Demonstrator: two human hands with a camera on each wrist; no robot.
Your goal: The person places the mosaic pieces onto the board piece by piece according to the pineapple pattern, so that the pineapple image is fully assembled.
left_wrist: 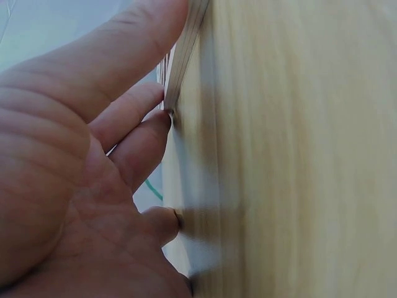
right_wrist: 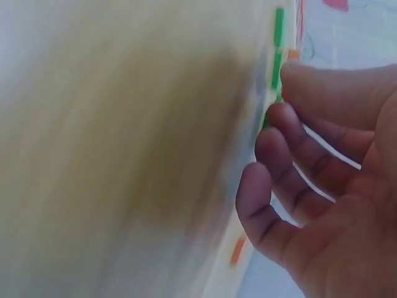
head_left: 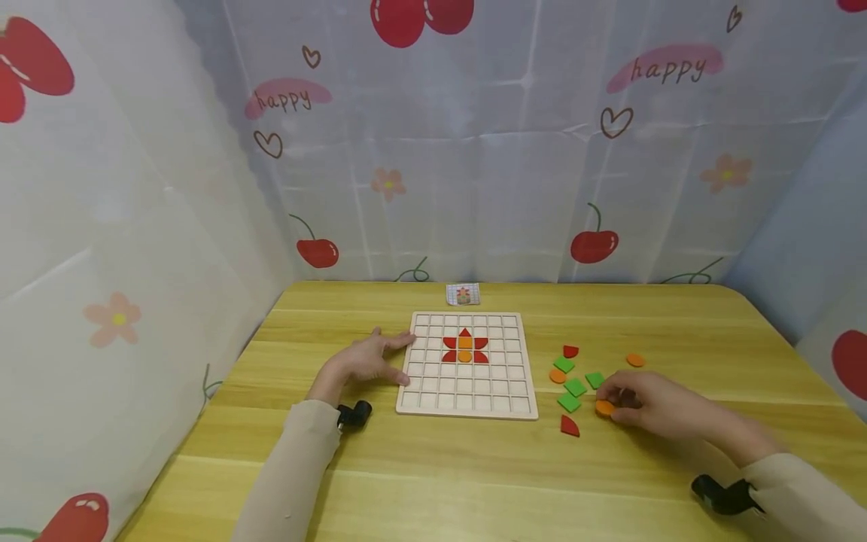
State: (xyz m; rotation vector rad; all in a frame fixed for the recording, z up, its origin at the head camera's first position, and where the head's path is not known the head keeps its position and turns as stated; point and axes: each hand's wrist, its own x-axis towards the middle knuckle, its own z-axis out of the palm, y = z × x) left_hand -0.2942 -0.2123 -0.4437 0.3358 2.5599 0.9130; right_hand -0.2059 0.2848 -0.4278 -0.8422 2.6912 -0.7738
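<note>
A pale wooden grid board (head_left: 501, 376) lies on the table, with red and orange pieces forming a figure in its upper middle. My left hand (head_left: 369, 357) has its fingers spread against the board's left edge; the left wrist view shows fingertips at the board's corner (left_wrist: 177, 74). To the right, my right hand (head_left: 660, 403) pinches an orange disc (head_left: 605, 408) between thumb and fingers, close over the table. Beside it are green squares (head_left: 575, 388), a second orange disc (head_left: 558, 376) and red quarter-round pieces (head_left: 570, 426).
A small printed card (head_left: 463, 294) with a picture of a figure lies behind the board. Another orange disc (head_left: 634, 360) sits apart at the right. The wooden table (head_left: 474, 482) meets a patterned curtain (head_left: 474, 188) at its back and left.
</note>
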